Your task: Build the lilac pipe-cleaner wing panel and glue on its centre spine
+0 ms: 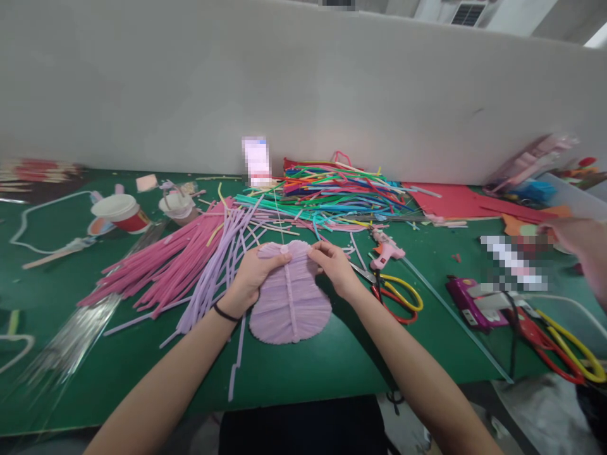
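Observation:
A flat, rounded lilac piece made of rows of pipe cleaners [290, 302] lies on the green table [303, 373] in front of me. My left hand [253, 275] grips its upper left edge with curled fingers. My right hand [335, 264] pinches its upper right edge. A black band circles my left wrist. Loose lilac pipe cleaners [222, 265] and pink ones [165, 262] fan out to the left of the piece.
A heap of many-coloured pipe cleaners [332, 193] sits behind. A pink glue gun [386, 251] and red-yellow scissors [398, 297] lie right of my hand. Paper cups [122, 212] stand at left. Another person's arm [585, 253], a purple glue gun [469, 302] and more scissors [564, 347] are at right.

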The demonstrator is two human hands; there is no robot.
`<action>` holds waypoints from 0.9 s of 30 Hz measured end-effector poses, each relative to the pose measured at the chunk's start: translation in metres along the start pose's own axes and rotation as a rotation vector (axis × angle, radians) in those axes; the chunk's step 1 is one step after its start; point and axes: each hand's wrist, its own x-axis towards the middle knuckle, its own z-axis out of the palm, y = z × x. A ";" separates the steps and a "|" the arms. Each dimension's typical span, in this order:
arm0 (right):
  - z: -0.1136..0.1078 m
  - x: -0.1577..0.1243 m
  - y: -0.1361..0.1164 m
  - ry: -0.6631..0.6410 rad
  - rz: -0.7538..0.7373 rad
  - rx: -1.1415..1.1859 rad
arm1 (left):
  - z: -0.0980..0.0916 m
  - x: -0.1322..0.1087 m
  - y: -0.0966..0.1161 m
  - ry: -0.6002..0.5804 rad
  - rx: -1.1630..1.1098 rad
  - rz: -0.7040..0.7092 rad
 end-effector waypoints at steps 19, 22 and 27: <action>0.000 -0.001 -0.002 0.009 -0.061 -0.096 | -0.001 0.000 -0.001 -0.016 0.070 0.025; 0.000 -0.001 -0.003 0.009 -0.048 -0.093 | -0.001 0.001 -0.003 -0.011 0.066 0.023; 0.001 -0.001 -0.003 0.041 -0.006 -0.030 | -0.001 0.000 -0.003 -0.058 0.061 0.008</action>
